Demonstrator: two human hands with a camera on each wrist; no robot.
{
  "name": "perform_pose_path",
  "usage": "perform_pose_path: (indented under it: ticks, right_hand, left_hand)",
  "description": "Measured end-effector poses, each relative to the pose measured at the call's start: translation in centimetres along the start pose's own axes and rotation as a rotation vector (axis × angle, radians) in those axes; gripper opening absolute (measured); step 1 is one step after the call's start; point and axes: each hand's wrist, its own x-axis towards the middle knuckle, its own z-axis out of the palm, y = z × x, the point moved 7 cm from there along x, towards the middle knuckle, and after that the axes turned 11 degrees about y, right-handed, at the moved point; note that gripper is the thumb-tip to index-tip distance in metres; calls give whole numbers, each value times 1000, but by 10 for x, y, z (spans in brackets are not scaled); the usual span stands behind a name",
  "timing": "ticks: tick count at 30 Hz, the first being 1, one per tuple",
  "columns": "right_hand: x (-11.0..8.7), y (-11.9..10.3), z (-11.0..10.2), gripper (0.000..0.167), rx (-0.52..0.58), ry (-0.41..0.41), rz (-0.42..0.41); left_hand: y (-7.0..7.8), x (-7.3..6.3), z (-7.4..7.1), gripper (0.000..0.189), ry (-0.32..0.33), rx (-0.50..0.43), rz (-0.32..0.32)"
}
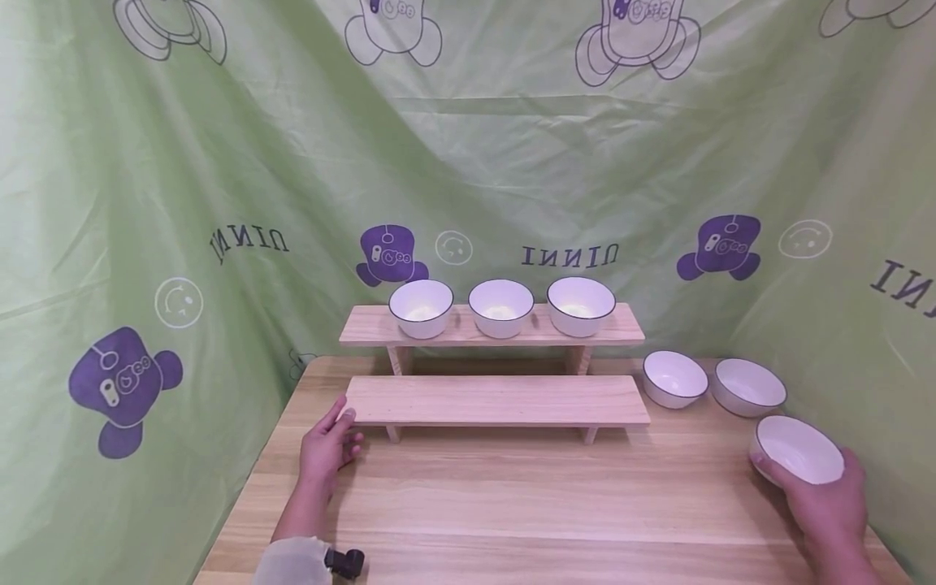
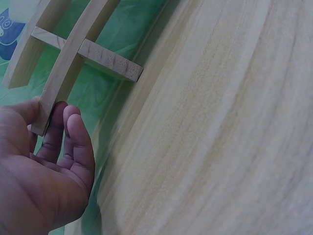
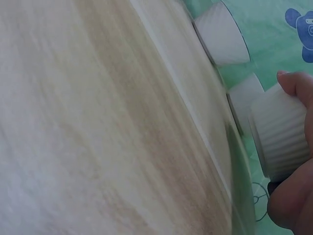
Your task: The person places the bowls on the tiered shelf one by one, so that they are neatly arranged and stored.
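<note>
My left hand (image 1: 326, 445) pinches the left end of the lower board of a two-step wooden shelf (image 1: 497, 400), thumb above and fingers beneath, as the left wrist view shows. At the table's right side, my right hand (image 1: 829, 497) grips a white bowl (image 1: 799, 448) with a dark rim, its thumb and fingers on opposite sides. In the right wrist view this ribbed bowl (image 3: 281, 129) is tilted. Just behind it are two similar bowls, one near the shelf (image 1: 674, 379) and another bowl (image 1: 749, 387) farther right.
Three more white bowls line the upper board: a left bowl (image 1: 421, 309), a middle bowl (image 1: 500, 309) and a right bowl (image 1: 581, 307). The wooden table (image 1: 512, 504) carries the shelf. A green printed curtain (image 1: 468, 162) encloses the back and both sides.
</note>
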Motion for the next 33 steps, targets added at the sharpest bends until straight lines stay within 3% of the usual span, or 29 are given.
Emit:
perform_pose_path:
  ticks: [16, 22, 33]
  right_hand:
    - [-12, -25, -4, 126, 12, -10, -18]
    - [-22, -40, -3, 122, 6, -24, -58]
    - [-37, -58, 4, 124, 43, -43, -57]
  left_hand:
    - [1, -2, 1, 66, -12, 5, 4]
    - [1, -2, 0, 65, -14, 6, 8]
    - [-1, -1, -3, 68, -4, 0, 12]
